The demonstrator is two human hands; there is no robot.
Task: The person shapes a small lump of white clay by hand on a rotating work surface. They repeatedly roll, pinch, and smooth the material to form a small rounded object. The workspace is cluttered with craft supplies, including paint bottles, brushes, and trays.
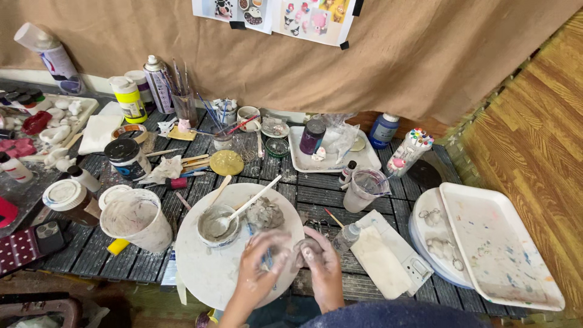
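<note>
Working clay: both hands met at the near edge of the round white board (206, 267), shaping a small grey clay piece (305, 246) between them.
Left hand: the left hand (261, 267) was curled, its fingers closed round what looked like a thin blue-handled tool (267, 258); motion blur hid the exact grip.
Right hand: the right hand (322, 264) was cupped and clamped on the clay piece, fingertips smeared grey.
Where the clay was: at the board's right rim, just off its edge, held above the slatted tabletop (316, 188).
Doing it well: by my judgement the cupped hand should have stayed steady as a cradle while the tool hand made short, light strokes; pressing hard would have dented soft clay. Keeping the work over the board would have caught crumbs.
Clay lumps: one larger grey lump (265, 212) lay on the board, apart from the held piece.
Bowls: one small bowl of grey slip (215, 226), with one white-handled tool (258, 193) resting in it.
Buckets: one clay-stained white bucket (136, 218) stood left of the board.
Trays: one rectangular paint-flecked tray (498, 243) at the right, one smaller tray (328, 164) behind.
Spray cans: two seen at the back left, the nearer one (159, 84) grey-topped.
Measuring cup: one clear cup (364, 189), right of the board.
</note>
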